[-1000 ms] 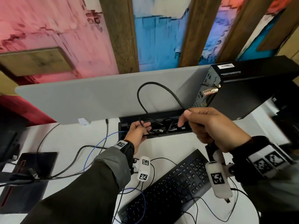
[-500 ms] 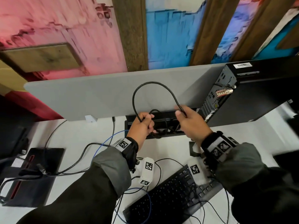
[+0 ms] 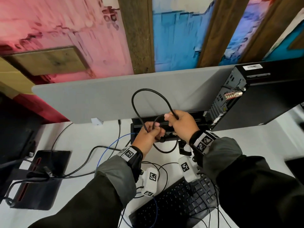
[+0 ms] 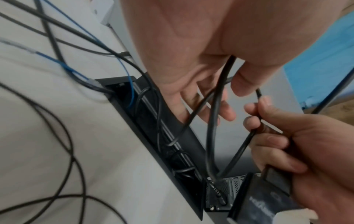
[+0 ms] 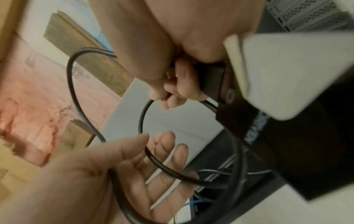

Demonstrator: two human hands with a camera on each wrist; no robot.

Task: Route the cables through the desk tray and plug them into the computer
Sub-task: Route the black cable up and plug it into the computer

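2 hands met over the desk tray [image 3: 199,114], both on one black cable [image 3: 148,93]. Largest nearby was the computer [image 3: 266,96], standing just right of the grip with its rear ports turned toward the hands. Below the grip ran the tray, a long black slot in the desk holding several thin leads and a blue cable [image 4: 122,69].

From the grip, the black cable rose in a tall loop and came down to the left hand [image 3: 148,137], with a second, smaller loop hanging under both hands. It looked light, springy and fairly stiff, keeping its curve instead of drooping, so it would likely fight being laid flat in the tray.

That left hand cradled the cable across loosely curled fingers [image 5: 162,153], more a guide than a clamp. The right hand [image 3: 182,124] pinched the cable between thumb and fingertips and also held a flat black connector block [image 4: 268,195] against the palm.

Best hold, I judged, was the rigid block for plugging, and the cord close behind it for steering.
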